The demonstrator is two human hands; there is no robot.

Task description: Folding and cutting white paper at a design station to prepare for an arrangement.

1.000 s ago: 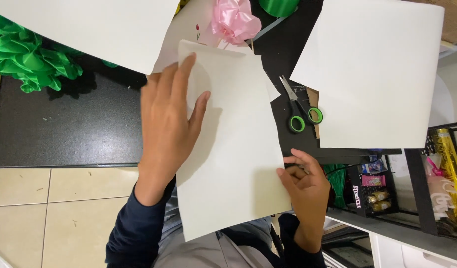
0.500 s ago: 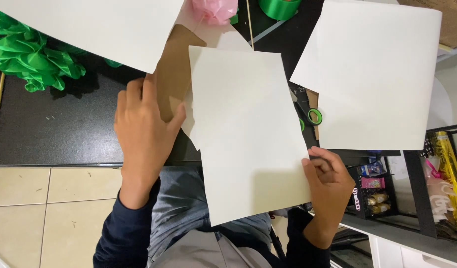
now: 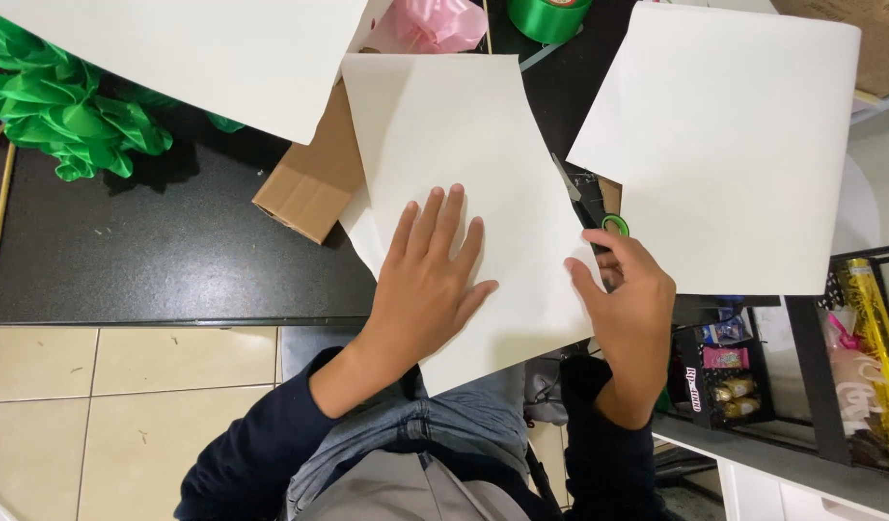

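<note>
Surface: black counter (image 3: 174,260) seen from above, its front edge meeting beige floor tiles (image 3: 126,405).
Middle sheet: cream paper sheet (image 3: 464,145) lying on the counter, its near corner hanging past the counter's front edge.
Left hand (image 3: 430,275): flat on the middle sheet, palm down, fingers spread, pressing its lower half; it grips nothing.
Right hand (image 3: 629,294): at the middle sheet's right edge, thumb on the paper, fingers loosely curled and open; whether they touch the scissors is unclear.
Scissors (image 3: 589,207): green-handled, just right of the middle sheet, partly under the right hand.
Cardboard box (image 3: 314,188): brown, tucked under the middle sheet's left side.
Other sheets: one cream sheet (image 3: 184,53) up-left of the middle sheet, another (image 3: 724,145) to its right.
Trimmings: green ribbon bows (image 3: 63,111) far left of the middle sheet; pink ribbon bow (image 3: 430,21) and green ribbon roll (image 3: 548,14) beyond its top edge.
</note>
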